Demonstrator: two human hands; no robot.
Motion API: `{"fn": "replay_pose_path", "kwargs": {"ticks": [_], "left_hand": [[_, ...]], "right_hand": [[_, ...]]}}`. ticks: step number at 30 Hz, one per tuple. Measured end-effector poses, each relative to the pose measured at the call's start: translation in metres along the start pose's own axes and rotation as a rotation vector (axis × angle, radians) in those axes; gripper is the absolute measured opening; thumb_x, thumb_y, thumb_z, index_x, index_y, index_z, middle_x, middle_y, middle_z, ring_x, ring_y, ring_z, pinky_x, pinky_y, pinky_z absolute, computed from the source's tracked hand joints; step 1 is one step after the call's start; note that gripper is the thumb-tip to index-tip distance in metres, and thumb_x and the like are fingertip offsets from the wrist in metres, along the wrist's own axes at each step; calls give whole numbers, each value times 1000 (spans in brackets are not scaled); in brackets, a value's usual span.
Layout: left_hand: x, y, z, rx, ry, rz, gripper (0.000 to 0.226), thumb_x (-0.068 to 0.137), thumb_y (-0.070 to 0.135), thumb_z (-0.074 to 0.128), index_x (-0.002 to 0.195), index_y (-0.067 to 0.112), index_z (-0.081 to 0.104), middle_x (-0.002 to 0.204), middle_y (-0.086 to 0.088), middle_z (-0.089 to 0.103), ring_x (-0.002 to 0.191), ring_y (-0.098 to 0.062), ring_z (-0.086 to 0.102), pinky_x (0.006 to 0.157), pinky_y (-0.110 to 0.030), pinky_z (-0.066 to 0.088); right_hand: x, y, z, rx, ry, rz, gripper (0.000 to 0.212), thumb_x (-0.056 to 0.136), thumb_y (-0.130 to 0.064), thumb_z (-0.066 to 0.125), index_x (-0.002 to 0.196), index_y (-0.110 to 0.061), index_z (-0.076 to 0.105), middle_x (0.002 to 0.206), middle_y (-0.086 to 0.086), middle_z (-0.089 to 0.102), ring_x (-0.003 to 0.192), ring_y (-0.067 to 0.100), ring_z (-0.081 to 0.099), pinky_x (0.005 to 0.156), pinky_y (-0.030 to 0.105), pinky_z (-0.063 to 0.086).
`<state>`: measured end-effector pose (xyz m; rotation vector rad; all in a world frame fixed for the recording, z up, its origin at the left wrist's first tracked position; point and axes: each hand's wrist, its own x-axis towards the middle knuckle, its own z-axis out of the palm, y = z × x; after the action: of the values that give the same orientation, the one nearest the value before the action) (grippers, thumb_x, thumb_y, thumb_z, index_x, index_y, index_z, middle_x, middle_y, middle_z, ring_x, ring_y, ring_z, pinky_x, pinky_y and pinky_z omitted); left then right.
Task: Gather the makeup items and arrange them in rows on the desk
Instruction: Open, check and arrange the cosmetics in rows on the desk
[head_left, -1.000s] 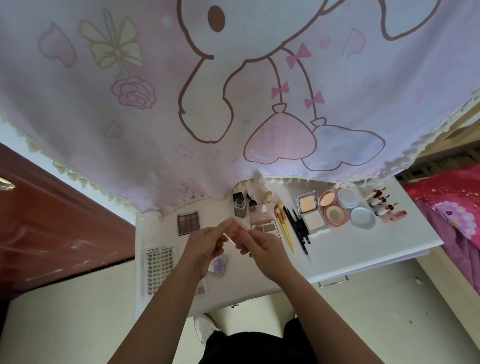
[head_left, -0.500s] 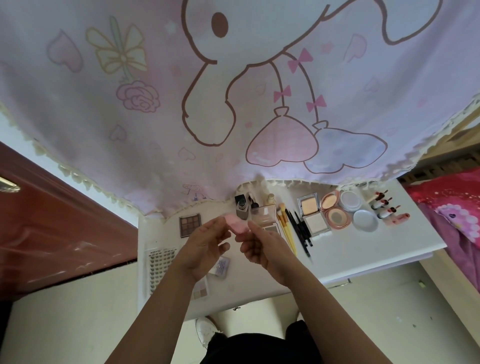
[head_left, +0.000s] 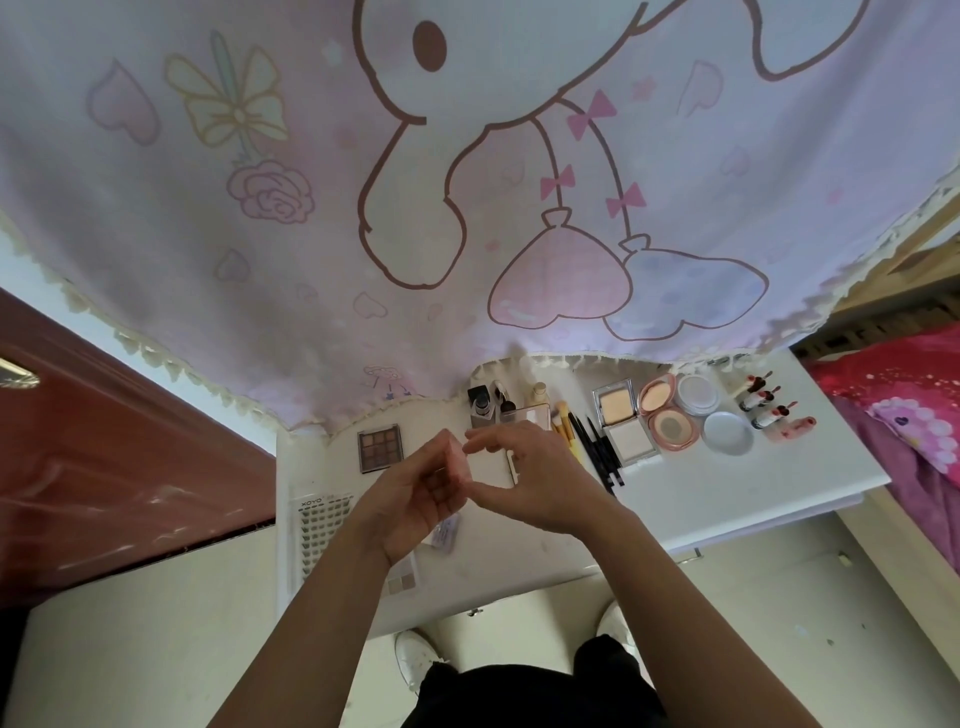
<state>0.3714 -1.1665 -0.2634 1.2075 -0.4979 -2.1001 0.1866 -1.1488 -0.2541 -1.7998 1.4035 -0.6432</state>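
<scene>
I see the cartoon curtain (head_left: 467, 182) filling the top of my view, its fringe hanging over the back of the white tabletop (head_left: 727, 499). On the tabletop, a row is already formed at the right: powder compacts (head_left: 621, 421), round cases (head_left: 727, 431) and lipsticks (head_left: 763, 402), with brushes and pencils (head_left: 592, 441) beside them. The lash card (head_left: 319, 540) and the brown shadow palette (head_left: 379, 447) lie apart at the left, not yet lined up.

My left hand (head_left: 415, 499) and right hand (head_left: 535, 483) meet above the middle of the tabletop. The left grip pinches a small pale pink item (head_left: 457, 460); the right fingers hover curled just beside it, and I cannot tell whether they touch it.

My worry: the item is tiny and held only at fingertips, so a fumbled handover could drop it onto the palette under the hands, or off the front edge.
</scene>
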Motion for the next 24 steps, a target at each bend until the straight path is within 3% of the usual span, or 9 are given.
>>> {"fn": "replay_pose_path", "kwargs": {"ticks": [5, 7, 10, 16, 19, 21, 24], "left_hand": [[-1, -1, -4, 14, 18, -14, 43, 86, 27, 67, 115, -5, 65, 94, -18, 66, 89, -26, 66, 86, -38, 57], [-2, -1, -5, 62, 8, -19, 42, 86, 27, 67, 116, -2, 68, 97, -20, 66, 91, -27, 66, 90, -39, 55], [-5, 1, -6, 155, -22, -22, 36, 89, 28, 63, 114, 5, 71, 96, -18, 64, 90, -25, 63, 89, -38, 57], [-7, 2, -4, 189, -15, -32, 34, 84, 29, 67, 102, 1, 75, 95, -19, 67, 88, -26, 65, 81, -37, 58], [-7, 1, -3, 183, -16, -28, 38, 84, 29, 67, 104, -2, 73, 95, -20, 67, 87, -27, 66, 80, -37, 58], [-7, 2, -6, 174, -19, -28, 40, 84, 28, 67, 106, -5, 71, 98, -22, 68, 90, -29, 67, 86, -41, 57], [-9, 3, -12, 111, 1, -37, 32, 85, 25, 66, 100, -3, 72, 100, -24, 67, 87, -30, 66, 86, -41, 57]], "right_hand": [[-1, -1, 1, -34, -25, -30, 25, 81, -48, 70, 104, -38, 66, 130, -19, 62, 113, -8, 51, 96, 21, 42], [-3, -1, 4, -37, -25, -39, 23, 79, -43, 73, 100, -37, 66, 127, -21, 64, 110, -13, 50, 95, 14, 39], [-6, -2, 7, -22, -2, -49, 20, 77, -34, 76, 95, -34, 67, 110, -23, 67, 102, -16, 52, 85, 5, 34], [-9, -4, 9, -37, -37, -28, 30, 69, -36, 77, 91, -38, 57, 112, -20, 64, 104, -5, 52, 85, 11, 36], [-10, -5, 8, -39, -50, -22, 33, 70, -35, 76, 93, -39, 53, 112, -21, 63, 101, -11, 49, 83, 8, 34], [-10, -4, 6, -26, -40, -15, 32, 73, -32, 74, 97, -36, 54, 107, -19, 64, 96, -15, 48, 78, 6, 35], [-8, 1, 2, 63, 25, 25, 23, 79, -24, 69, 99, -32, 59, 92, -18, 69, 86, -7, 59, 75, 9, 43]]}}
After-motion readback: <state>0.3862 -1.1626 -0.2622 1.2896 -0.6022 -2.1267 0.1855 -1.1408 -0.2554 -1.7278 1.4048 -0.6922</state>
